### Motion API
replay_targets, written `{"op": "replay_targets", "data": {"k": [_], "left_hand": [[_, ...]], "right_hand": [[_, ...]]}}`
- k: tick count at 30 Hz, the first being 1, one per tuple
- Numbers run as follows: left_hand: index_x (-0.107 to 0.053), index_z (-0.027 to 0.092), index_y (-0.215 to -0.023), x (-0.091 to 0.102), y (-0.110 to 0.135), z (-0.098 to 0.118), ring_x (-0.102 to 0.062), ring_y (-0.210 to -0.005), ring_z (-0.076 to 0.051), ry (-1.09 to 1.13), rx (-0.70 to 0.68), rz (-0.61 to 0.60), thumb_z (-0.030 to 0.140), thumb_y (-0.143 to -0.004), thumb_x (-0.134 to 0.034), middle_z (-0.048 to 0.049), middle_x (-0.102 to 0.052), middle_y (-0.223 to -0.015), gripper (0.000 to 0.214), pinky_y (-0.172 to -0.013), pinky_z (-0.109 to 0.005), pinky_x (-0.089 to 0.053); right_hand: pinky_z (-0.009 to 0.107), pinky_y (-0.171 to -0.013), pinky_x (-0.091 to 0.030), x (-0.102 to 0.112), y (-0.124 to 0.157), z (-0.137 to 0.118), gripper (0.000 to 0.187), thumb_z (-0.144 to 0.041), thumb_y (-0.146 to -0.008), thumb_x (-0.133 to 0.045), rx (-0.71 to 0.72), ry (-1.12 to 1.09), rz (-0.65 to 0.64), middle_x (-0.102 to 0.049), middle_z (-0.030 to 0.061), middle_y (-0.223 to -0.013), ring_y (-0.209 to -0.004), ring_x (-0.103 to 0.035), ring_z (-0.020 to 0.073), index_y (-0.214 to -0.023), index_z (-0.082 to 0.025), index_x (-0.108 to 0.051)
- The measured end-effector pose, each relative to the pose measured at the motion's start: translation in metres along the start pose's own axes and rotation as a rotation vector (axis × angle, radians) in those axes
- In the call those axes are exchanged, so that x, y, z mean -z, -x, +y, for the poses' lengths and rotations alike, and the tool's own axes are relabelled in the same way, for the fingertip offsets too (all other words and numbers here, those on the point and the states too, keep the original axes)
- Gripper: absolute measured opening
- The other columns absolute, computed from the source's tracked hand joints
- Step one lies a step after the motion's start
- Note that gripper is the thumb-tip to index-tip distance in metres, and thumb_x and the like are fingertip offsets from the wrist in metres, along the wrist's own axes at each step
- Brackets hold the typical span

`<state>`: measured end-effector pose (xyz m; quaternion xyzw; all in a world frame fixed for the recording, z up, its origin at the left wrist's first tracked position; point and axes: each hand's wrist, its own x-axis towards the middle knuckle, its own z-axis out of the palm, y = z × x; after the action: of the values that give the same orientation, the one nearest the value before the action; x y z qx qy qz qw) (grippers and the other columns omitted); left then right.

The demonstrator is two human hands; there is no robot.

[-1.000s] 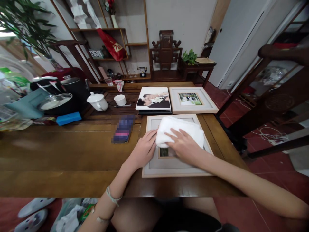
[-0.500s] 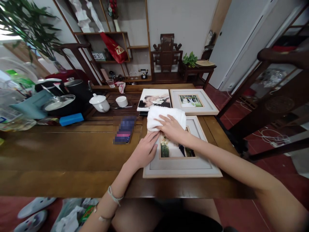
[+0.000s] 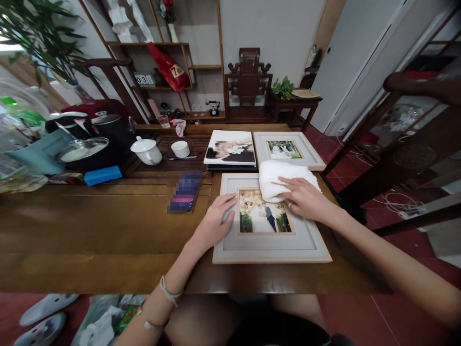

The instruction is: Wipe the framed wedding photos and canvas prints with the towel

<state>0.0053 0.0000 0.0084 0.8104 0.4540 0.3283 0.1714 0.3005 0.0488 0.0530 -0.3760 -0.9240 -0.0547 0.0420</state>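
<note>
A light-framed picture lies flat on the table before me, a photo in its middle. My left hand rests on the frame's left border, fingers stretched out and holding nothing. My right hand holds a folded white towel against the frame's upper right part, its fingers spread over the cloth. The towel covers the frame's top right corner and reaches toward a second framed picture behind it. To that one's left lies a black-and-white photo panel.
A phone lies left of the frame. Farther left stand a white lidded cup, a small white bowl, a blue block and a lidded pan. A dark wooden chair is at the right.
My right hand and the towel have moved right, from the frame's upper left to its upper right, uncovering the photo. My left hand stays on the left border.
</note>
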Motion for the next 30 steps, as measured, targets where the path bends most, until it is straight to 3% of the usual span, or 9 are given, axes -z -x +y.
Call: {"op": "replay_targets", "data": {"k": [5, 11, 16, 21, 30], "left_hand": [[-0.064, 0.018, -0.116, 0.0, -0.002, 0.002, -0.056, -0.121, -0.027, 0.067, 0.058, 0.062, 0.023, -0.084, -0.058, -0.0114, -0.061, -0.13, 0.033, -0.105, -0.049, -0.044], [-0.059, 0.02, -0.12, 0.0, -0.001, 0.003, -0.059, -0.117, -0.024, 0.042, 0.058, 0.135, 0.02, -0.082, -0.058, -0.0094, -0.065, -0.123, 0.038, -0.103, -0.046, -0.047], [-0.058, 0.018, -0.123, -0.001, 0.0, 0.001, -0.052, -0.127, -0.025, 0.019, 0.014, 0.062, 0.021, -0.087, -0.053, -0.0125, -0.058, -0.133, 0.037, -0.108, -0.048, -0.042], [-0.052, 0.014, -0.132, -0.002, 0.001, 0.001, -0.042, -0.136, -0.025, 0.013, -0.007, -0.029, 0.022, -0.091, -0.046, -0.0152, -0.05, -0.141, 0.042, -0.114, -0.05, -0.034], [-0.06, 0.021, -0.124, 0.004, -0.005, 0.011, -0.052, -0.127, -0.024, 0.171, 0.022, 0.016, 0.022, -0.088, -0.053, -0.0088, -0.058, -0.135, 0.037, -0.11, -0.046, -0.04]], "right_hand": [[0.049, -0.095, -0.041, -0.003, -0.024, -0.026, 0.046, -0.005, -0.075, -0.05, 0.039, -0.067, 0.011, -0.052, 0.0072, -0.139, -0.131, -0.043, 0.0311, -0.113, -0.024, -0.069], [0.045, -0.099, -0.04, 0.0, -0.041, -0.068, 0.046, -0.008, -0.076, -0.054, 0.13, -0.128, 0.01, -0.053, 0.0095, -0.138, -0.127, -0.047, 0.0303, -0.118, -0.022, -0.067], [0.046, -0.098, -0.042, 0.01, -0.009, -0.039, 0.045, -0.003, -0.07, -0.052, 0.039, -0.047, -0.044, -0.054, 0.0076, -0.138, -0.129, -0.046, 0.0294, -0.105, -0.022, -0.072], [0.051, -0.096, -0.041, 0.007, 0.016, -0.007, 0.046, -0.003, -0.072, -0.049, -0.055, 0.058, 0.017, -0.052, 0.0077, -0.139, -0.129, -0.046, 0.0317, -0.107, -0.021, -0.071], [0.049, -0.093, -0.041, -0.015, 0.005, -0.04, 0.04, -0.003, -0.072, -0.05, 0.059, -0.05, 0.111, -0.048, 0.0081, -0.143, -0.131, -0.042, 0.0331, -0.103, -0.018, -0.071]]}}
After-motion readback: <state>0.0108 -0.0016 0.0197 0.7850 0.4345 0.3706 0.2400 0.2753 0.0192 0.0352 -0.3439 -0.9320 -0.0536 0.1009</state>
